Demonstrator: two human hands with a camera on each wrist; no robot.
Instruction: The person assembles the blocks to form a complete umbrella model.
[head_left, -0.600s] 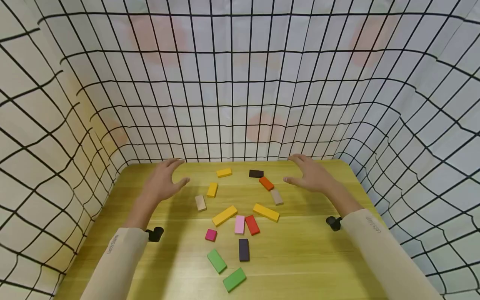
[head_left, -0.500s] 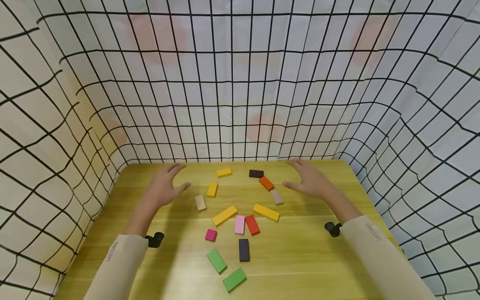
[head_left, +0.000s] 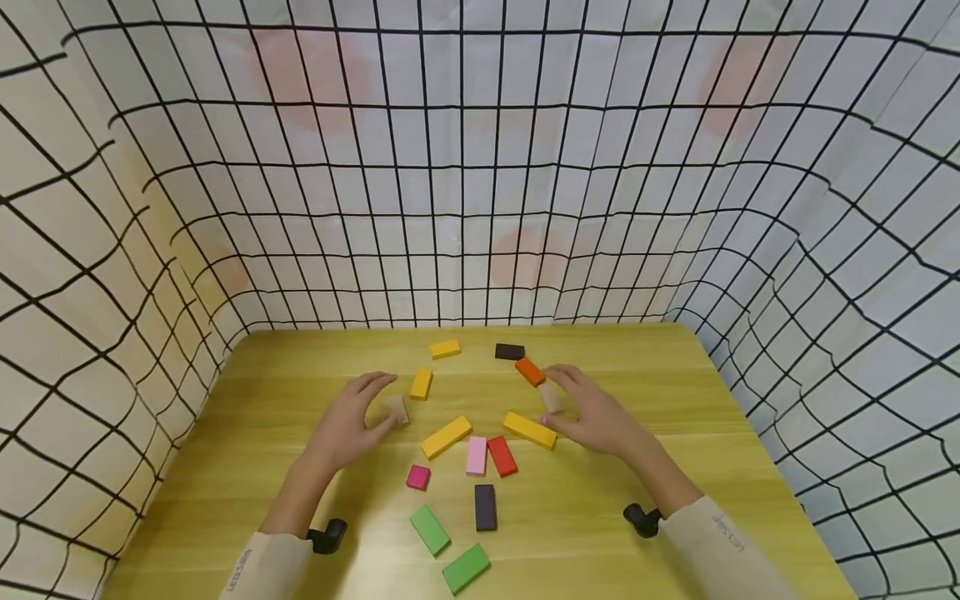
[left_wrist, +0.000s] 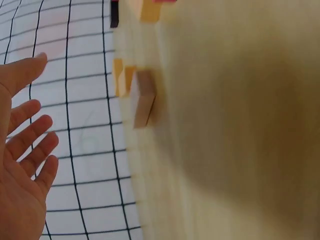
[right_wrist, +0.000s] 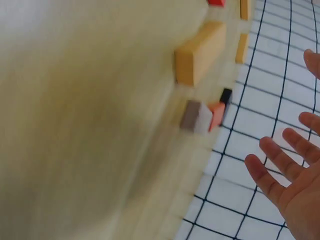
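My left hand [head_left: 348,427] hovers by a small plain wooden block [head_left: 399,409], thumb and fingers spread apart. In the left wrist view that wooden block [left_wrist: 143,99] lies on the table, and the left hand [left_wrist: 27,145] is apart from it. Over on the right, my right hand [head_left: 592,412] is held above another pale wooden block [head_left: 551,398], fingers apart. An orange block [head_left: 530,372] and a long yellow block [head_left: 530,430] lie close to it. From the right wrist, the right hand [right_wrist: 292,170] appears with loosely extended fingers and nothing in them.
Between the hands lie a yellow block [head_left: 446,437], a pink block [head_left: 477,456], a red block [head_left: 502,456] and a magenta cube [head_left: 418,477]. Nearer are a dark block [head_left: 485,507] and two green blocks, one at the front [head_left: 466,568]. Black netting [head_left: 480,192] surrounds the table.
Both hands have come down and nearer, moving inward to the two pale wooden blocks. The view has shifted slightly; the blocks stay where they were.
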